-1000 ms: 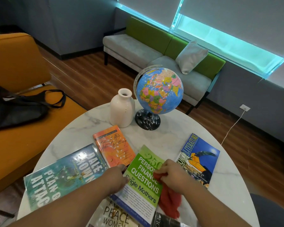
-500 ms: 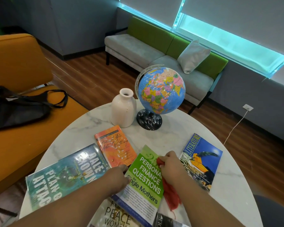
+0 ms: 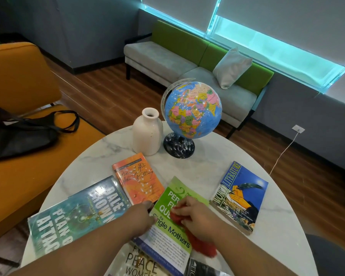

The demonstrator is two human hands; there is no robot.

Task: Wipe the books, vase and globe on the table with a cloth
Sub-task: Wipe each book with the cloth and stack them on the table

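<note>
Head view: your right grip is clenched on the red cloth. The cloth is bunched under the fingers and pressed onto the green book, with its tail trailing off the book's right edge toward you. Your left grip is released, fingers laid on the book's left edge; I read that as pinning it so the wipe doesn't drag it over the table. The green book lies flat at the near side, between the orange book and the blue book, its near end overlapping a "Peace" book. Its glossy cover looks clean where visible. The orange book and the globe carry pale specks, probably dust. The vase and globe stand upright just beside each other at the far side, well apart from both grips.
</note>
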